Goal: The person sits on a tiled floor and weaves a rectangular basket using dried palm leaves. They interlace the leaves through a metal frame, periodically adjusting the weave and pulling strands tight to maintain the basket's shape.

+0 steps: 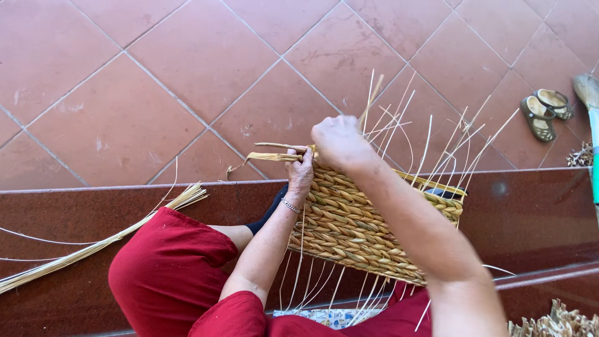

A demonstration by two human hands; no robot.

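Terracotta floor tiles [156,81] laid on the diagonal fill the background, with a dark red polished stone step [530,212] running across below them. A half-woven straw basket [355,224] rests on its side against the person's red-clad lap, pale upright stakes [430,143] fanning from its unfinished rim; nothing can be seen inside it. At that rim, the left hand [300,178] presses against the weave, fingers curled round a twisted straw strand [271,156] that sticks out to the basket's left. The right hand [340,143] is closed in a loose fist just above the rim; what it grips is hidden. Loose straw [93,246] lies well left of the basket, a pair of sandals [546,112] far to its upper right.
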